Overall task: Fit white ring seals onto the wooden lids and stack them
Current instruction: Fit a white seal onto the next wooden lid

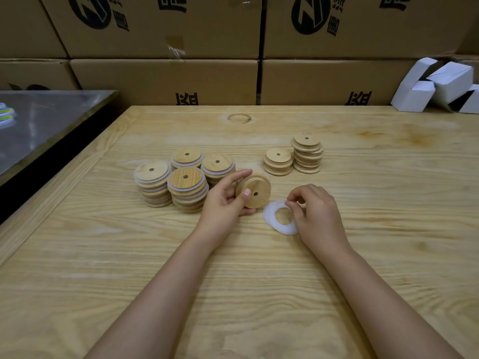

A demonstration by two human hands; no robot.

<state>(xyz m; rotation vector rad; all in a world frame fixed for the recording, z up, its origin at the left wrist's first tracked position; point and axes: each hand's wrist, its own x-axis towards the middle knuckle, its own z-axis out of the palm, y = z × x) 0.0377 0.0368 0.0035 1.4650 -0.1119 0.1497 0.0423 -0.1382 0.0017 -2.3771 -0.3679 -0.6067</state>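
My left hand (224, 200) grips a round wooden lid (255, 191) with a small centre hole, tilted up on its edge above the table. My right hand (315, 211) pinches the top of a small pile of white ring seals (272, 219) lying flat on the table just right of the lid. To the left stand several stacks of lids with white seals fitted (185, 189). Behind and to the right stand two stacks of bare wooden lids (307, 154), one taller than the other.
The wooden table (233, 268) runs back to a wall of cardboard boxes (166, 81). A metal-topped table (44, 117) lies to the left across a dark gap. White folded cartons (438, 85) sit at the back right corner.
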